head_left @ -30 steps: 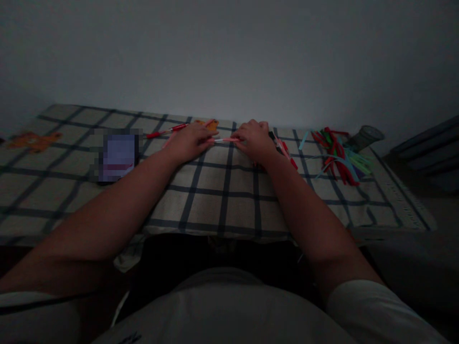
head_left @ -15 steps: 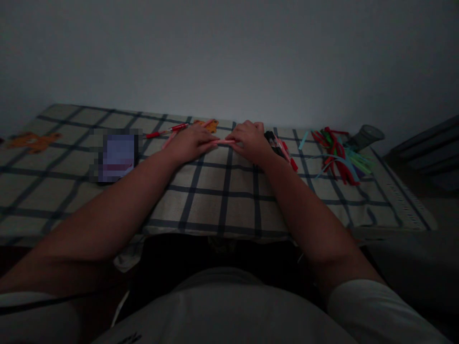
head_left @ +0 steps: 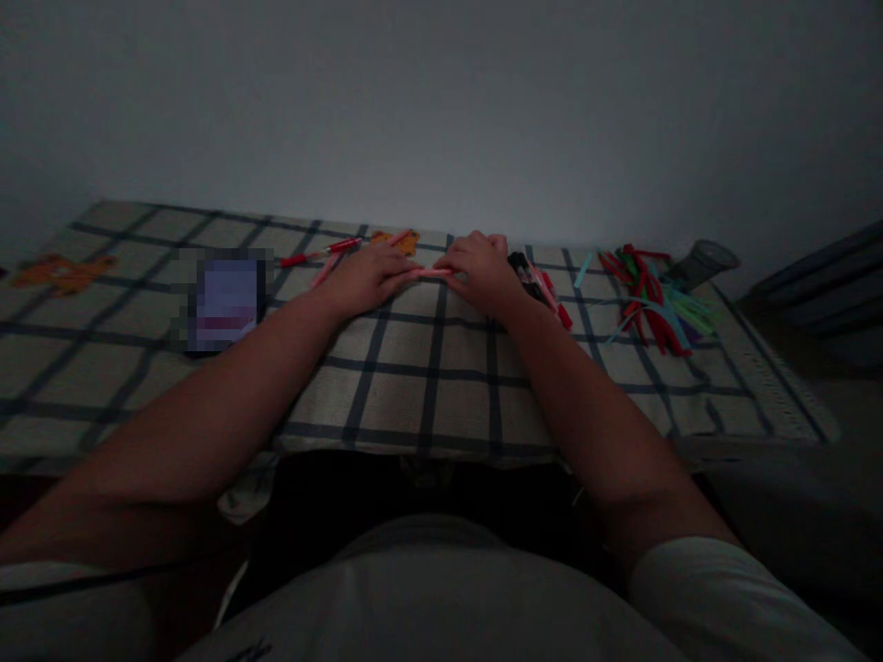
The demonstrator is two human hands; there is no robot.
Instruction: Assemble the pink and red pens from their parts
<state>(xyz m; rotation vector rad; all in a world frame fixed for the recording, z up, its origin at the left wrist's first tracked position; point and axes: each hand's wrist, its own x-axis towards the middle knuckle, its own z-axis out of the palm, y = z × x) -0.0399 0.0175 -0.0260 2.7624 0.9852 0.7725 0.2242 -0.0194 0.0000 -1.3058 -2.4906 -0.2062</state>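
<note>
Between my two hands a thin pink strip (head_left: 434,273) lies stretched from side to side, low over the checked tablecloth (head_left: 400,395). My left hand (head_left: 372,278) pinches its left end between thumb and fingers. Its other end is pinched by my right hand (head_left: 479,269). Behind the left hand are an orange cut-out shape (head_left: 407,242) and another pink strip (head_left: 323,270), partly covered by the hand. Beside the right hand lie black markers (head_left: 524,274) and red and pink pens (head_left: 554,299).
A phone-like device (head_left: 227,299), partly pixelated, lies to the left, near a red pen (head_left: 341,245) and an orange cut-out (head_left: 65,273). At right are a heap of coloured strips (head_left: 655,308) and a tipped clear cup (head_left: 702,264). A wall (head_left: 441,119) stands behind the table.
Almost nothing differs. Both hands keep their pinch on the pink strip in the same place, with only a very slight shift of the fingers.
</note>
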